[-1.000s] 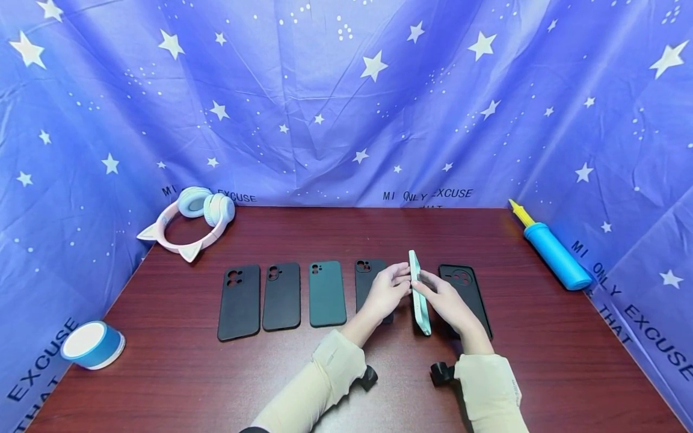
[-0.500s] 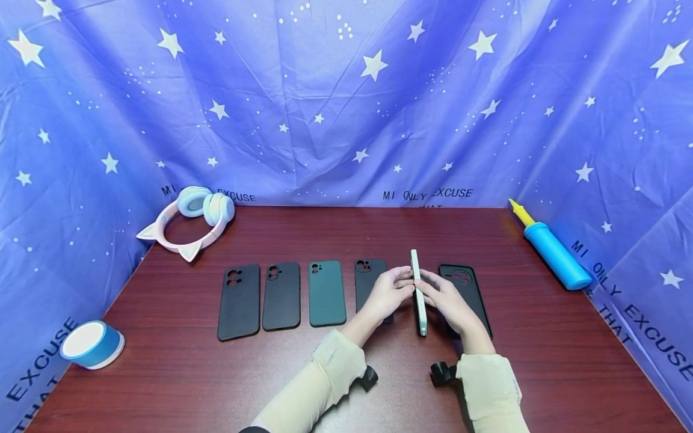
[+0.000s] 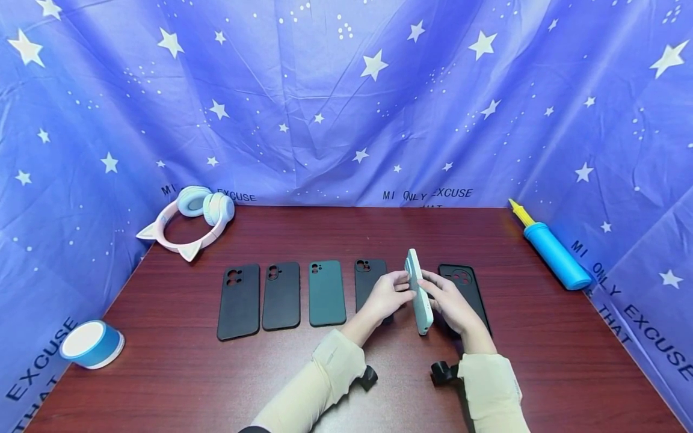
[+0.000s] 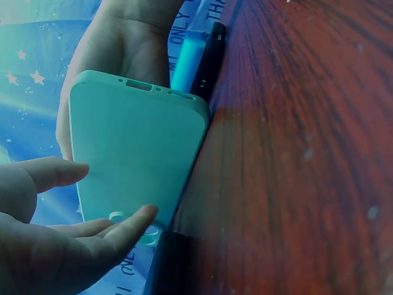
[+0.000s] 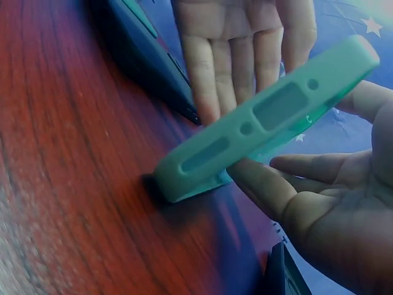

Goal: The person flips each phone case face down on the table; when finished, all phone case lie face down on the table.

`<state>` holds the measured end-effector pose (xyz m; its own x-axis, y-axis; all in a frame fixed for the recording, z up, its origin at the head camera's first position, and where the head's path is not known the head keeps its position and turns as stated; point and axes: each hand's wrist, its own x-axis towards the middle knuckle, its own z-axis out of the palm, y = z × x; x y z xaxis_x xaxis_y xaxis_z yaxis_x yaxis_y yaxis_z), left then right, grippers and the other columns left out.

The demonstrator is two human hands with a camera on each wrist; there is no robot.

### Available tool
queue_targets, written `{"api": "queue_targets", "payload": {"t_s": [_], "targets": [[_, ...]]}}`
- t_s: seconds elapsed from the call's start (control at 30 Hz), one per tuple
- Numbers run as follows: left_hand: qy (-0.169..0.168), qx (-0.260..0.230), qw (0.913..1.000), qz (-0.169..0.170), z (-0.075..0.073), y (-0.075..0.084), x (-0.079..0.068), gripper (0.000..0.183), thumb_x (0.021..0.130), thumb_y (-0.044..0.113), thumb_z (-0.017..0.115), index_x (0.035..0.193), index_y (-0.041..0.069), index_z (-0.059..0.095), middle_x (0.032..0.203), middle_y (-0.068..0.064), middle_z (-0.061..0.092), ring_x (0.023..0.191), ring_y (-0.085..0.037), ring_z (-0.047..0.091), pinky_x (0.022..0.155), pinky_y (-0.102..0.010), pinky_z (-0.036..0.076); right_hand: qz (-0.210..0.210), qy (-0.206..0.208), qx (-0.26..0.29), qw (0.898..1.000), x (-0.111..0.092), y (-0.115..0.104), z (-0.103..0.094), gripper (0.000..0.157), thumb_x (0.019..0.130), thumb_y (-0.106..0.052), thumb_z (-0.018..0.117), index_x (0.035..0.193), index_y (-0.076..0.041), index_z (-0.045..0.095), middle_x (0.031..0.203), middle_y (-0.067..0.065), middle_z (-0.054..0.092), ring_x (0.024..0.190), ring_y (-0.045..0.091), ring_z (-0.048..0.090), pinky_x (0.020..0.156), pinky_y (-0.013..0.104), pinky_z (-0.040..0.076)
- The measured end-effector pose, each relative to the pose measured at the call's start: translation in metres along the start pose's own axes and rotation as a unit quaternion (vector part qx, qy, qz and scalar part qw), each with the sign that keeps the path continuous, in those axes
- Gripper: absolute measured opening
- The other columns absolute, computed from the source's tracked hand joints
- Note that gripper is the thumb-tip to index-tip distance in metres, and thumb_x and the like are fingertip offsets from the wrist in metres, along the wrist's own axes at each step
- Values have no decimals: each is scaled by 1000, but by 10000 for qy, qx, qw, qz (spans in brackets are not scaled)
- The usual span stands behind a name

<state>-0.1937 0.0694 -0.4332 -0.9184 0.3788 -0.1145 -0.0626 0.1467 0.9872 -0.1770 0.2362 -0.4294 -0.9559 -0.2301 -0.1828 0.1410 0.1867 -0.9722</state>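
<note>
A mint-green phone case (image 3: 424, 307) stands on its long edge at the table, its outer face turned towards my left hand (image 3: 383, 296). My right hand (image 3: 453, 305) grips the case from the open side, thumb on the upper edge and fingers inside. In the left wrist view, the left thumb touches the edge and the fairly straight fingers (image 4: 132, 227) lie by the camera cutouts. Beside the left hand lies a black phone case (image 3: 364, 282). Partly under the right forearm is another black case (image 3: 470, 294), its inside facing up.
A green phone case (image 3: 327, 294) and two black ones (image 3: 238, 307) lie in a row to the left. Cat-ear headphones (image 3: 189, 225), a round blue-and-white item (image 3: 93, 344) and a blue hand pump (image 3: 557, 255) sit around the wooden table's (image 3: 346, 231) sides.
The mint-green case has turned about its upright stance: its inner side showed first, then only its narrow edge, and now its outer face. Both hands stay in about the same place.
</note>
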Motion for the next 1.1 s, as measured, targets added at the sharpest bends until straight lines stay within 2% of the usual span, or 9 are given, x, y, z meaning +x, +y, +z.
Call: {"api": "queue_targets", "payload": {"t_s": [0.1, 0.23, 0.33, 0.5, 0.6, 0.73, 0.83, 0.97, 1.1], "targets": [[-20, 77, 9999, -143, 0, -1, 0, 56, 91, 7, 65, 141, -5, 43, 140, -20, 53, 128, -31, 55, 98, -35, 53, -22, -3, 61, 10000, -1, 0, 0, 64, 104, -30, 39, 151, 8, 16, 155, 31, 23, 132, 29, 43, 90, 22, 51], [-17, 164, 9995, -278, 0, 0, 0, 58, 90, 8, 65, 142, -5, 42, 142, -21, 50, 129, -32, 54, 101, -38, 51, -154, -45, 334, 9993, -2, 1, -2, 62, 104, -26, 39, 151, 9, 17, 152, 34, 26, 118, 11, 56, 88, 22, 53], [-33, 180, 9993, -339, -1, 1, -1, 60, 90, 8, 65, 143, -6, 40, 143, -22, 49, 129, -33, 53, 101, -40, 51, -322, -131, 544, 9979, -3, 2, -4, 61, 105, -22, 39, 150, 11, 14, 150, 37, 26, 106, -2, 58, 86, 20, 54], [-7, 221, 9987, -457, -2, 4, -2, 63, 90, 8, 64, 145, -7, 37, 145, -22, 47, 131, -32, 51, 104, -41, 49, -577, -195, 675, 9959, -3, 4, -8, 61, 105, -16, 40, 150, 12, 11, 150, 39, 23, 105, -5, 59, 84, 20, 55], [85, 414, 9979, -489, -2, 5, -2, 64, 89, 9, 65, 144, -6, 38, 146, -21, 46, 132, -32, 50, 105, -41, 48, -694, -154, 541, 9960, -3, 6, -11, 59, 104, -12, 40, 150, 13, 11, 151, 38, 22, 105, -6, 58, 84, 19, 55], [180, 738, 9959, -495, -1, 5, -3, 64, 88, 12, 66, 144, -5, 40, 148, -21, 44, 133, -32, 49, 106, -41, 46, -589, 182, -119, 9980, -3, 9, -16, 56, 103, -9, 41, 150, 10, 18, 151, 34, 27, 106, -3, 58, 83, 18, 55], [207, 897, 9946, -483, -1, 7, -4, 63, 88, 14, 66, 144, -4, 41, 147, -20, 45, 133, -32, 49, 107, -42, 46, -333, 478, -939, 9939, -3, 9, -18, 53, 102, -8, 43, 149, 8, 24, 149, 31, 35, 115, 13, 59, 88, 26, 56], [255, 1130, 9922, -456, -1, 8, -5, 62, 88, 15, 66, 142, -3, 43, 144, -20, 48, 130, -32, 51, 104, -43, 48, -90, 713, -2058, 9760, -4, 7, -15, 52, 100, -8, 47, 147, 7, 30, 143, 31, 44, 125, 37, 53, 97, 41, 53], [295, 1311, 9900, -437, -1, 9, -5, 61, 87, 16, 67, 142, -2, 45, 141, -19, 51, 128, -32, 52, 103, -44, 48, 28, 852, -2722, 9585, -7, 5, -12, 51, 98, -9, 52, 144, 7, 37, 137, 30, 52, 126, 41, 52, 99, 48, 50]]}}
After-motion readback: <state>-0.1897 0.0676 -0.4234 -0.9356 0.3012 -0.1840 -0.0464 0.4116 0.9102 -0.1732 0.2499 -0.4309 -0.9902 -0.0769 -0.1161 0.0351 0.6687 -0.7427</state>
